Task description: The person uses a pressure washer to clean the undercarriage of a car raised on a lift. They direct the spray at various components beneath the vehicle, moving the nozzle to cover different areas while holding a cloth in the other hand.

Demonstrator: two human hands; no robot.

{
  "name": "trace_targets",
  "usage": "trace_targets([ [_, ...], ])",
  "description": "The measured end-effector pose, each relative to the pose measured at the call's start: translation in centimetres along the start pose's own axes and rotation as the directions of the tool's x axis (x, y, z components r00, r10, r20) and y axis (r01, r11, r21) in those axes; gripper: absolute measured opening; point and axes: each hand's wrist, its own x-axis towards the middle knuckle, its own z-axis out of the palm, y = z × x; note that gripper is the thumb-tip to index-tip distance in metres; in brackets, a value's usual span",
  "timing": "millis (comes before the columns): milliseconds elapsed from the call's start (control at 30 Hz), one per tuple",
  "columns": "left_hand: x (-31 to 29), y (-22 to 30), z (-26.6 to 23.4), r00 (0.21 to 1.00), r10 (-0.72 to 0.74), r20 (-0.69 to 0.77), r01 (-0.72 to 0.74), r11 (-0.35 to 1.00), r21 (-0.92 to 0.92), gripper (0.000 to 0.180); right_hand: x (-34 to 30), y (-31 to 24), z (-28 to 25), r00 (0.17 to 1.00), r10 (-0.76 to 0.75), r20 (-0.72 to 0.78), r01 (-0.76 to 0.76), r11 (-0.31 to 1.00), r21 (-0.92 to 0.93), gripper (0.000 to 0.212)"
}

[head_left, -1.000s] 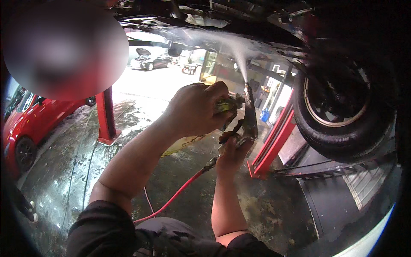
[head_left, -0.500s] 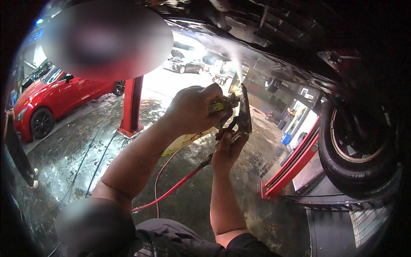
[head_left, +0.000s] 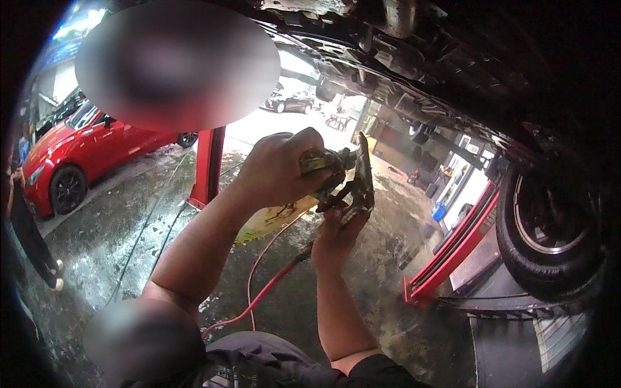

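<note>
Raised in front of me, my left hand (head_left: 278, 169) is wrapped round the neck of a yellowish, see-through spray bottle (head_left: 266, 223). The bottle's body hangs slanted below that hand, partly hidden by my forearm. Close on its right, my right hand (head_left: 337, 236) grips a dark, dirty air blow gun (head_left: 363, 181) with its nozzle pointing up. A red air hose (head_left: 275, 282) runs from the gun down to the lower left. The bottle's head and the gun are side by side; whether they touch I cannot tell.
Overhead is a car's dark underside (head_left: 388, 71), with a wheel (head_left: 550, 239) hanging at right. Red lift parts are a post (head_left: 208, 168) at left and a beam (head_left: 453, 249) at right. A red car (head_left: 97, 155) stands far left. Cables (head_left: 152, 220) cross the wet floor (head_left: 259, 304).
The white mist at the blow gun's nozzle is gone. Both hands sit slightly further left and lower in view, the head view has shifted, and more of the car's underside shows.
</note>
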Motion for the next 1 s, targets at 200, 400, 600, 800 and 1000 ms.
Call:
trace_targets([
  [200,1.5,-3.6,-6.7,0.996,0.032,0.088,-0.034,0.999,0.022,0.040,-1.0,-0.5,8.9,0.994,0.000,-0.109,0.027,0.969,0.245,0.058],
  [400,1.6,-8.3,-12.2,0.988,0.061,0.142,-0.068,0.997,0.045,0.042,-2.0,-1.1,16.4,0.980,0.008,-0.201,0.022,0.989,0.147,0.058],
  [600,0.2,-14.4,-15.2,0.995,0.092,0.031,-0.089,0.993,-0.083,0.039,-2.7,-2.6,21.8,0.966,-0.181,-0.185,0.173,0.983,-0.056,0.053],
  [800,-0.1,-15.6,-17.3,0.987,0.159,0.025,-0.154,0.979,-0.135,0.041,-3.7,-3.2,24.2,0.962,-0.182,-0.203,0.166,0.982,-0.095,0.049],
  [1000,-1.4,-15.8,-19.5,0.993,0.118,-0.002,-0.117,0.988,-0.104,0.042,-4.6,-4.2,26.4,0.946,-0.228,-0.228,0.201,0.970,-0.135,0.050],
])
